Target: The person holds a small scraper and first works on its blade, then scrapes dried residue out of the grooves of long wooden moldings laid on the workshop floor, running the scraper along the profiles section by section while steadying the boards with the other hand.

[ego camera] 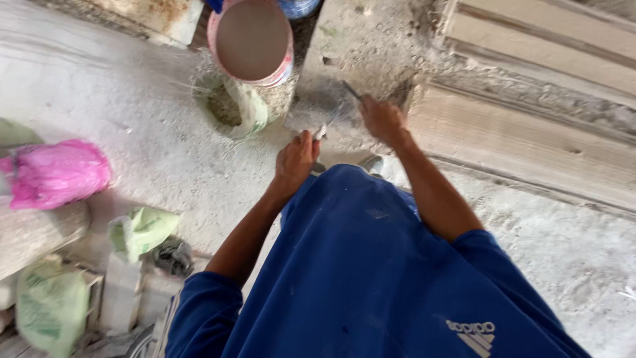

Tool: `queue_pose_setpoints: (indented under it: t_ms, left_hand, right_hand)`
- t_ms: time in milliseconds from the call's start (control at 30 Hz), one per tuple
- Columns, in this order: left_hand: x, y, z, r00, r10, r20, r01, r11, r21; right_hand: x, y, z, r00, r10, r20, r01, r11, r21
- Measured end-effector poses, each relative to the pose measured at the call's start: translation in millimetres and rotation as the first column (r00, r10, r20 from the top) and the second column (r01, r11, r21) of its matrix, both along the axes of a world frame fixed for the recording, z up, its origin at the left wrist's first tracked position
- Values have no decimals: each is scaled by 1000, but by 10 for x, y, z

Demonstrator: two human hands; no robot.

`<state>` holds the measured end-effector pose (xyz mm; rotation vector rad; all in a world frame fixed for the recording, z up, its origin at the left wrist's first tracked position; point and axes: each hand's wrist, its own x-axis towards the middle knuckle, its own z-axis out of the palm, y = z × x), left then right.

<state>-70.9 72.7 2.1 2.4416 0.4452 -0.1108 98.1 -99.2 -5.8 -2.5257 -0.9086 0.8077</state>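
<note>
My left hand [296, 159] is closed around the pale handle of a small tool [329, 121], whose thin blurred shaft points up and right over a dusty grey slab [358, 53]. My right hand [381, 118] is closed on a short dark rod-like tool [352, 90] that sticks up and left, its tip over the same slab. The two hands are close together, a hand's width apart. My blue shirt fills the lower middle of the view and hides the ground below the hands.
A round bucket [250, 40] of pale brownish liquid stands at the top, with an open sack of powder [232, 106] below it. Pink bag [56, 174] at left, green bags [139, 231] at lower left. Wooden boards [530, 132] lie at right. Floor is dusty white.
</note>
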Motion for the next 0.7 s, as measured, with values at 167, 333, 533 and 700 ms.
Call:
queue_pose_setpoints:
  t_ms: [167,333,533,700]
  left_hand:
    - [-111,-171,-105,999,-32,-26,34,997,65]
    - [-251,-236,-148,994,68,-84,-67,998,8]
    - [-383,-202,-136,991,126,-37,-125,991,47]
    - [-526,-102,-99,980,133,-145,-129,991,34]
  right_hand:
    - [-94,-199,-80,963,64,-262,-34,992,120]
    - [-146,-336,-70,979,-186,-84,196,972,127]
    - [-344,-239,169,978,-118,-174,147,976,161]
    - [-480,415,314,976,217,4,-217,976,-14]
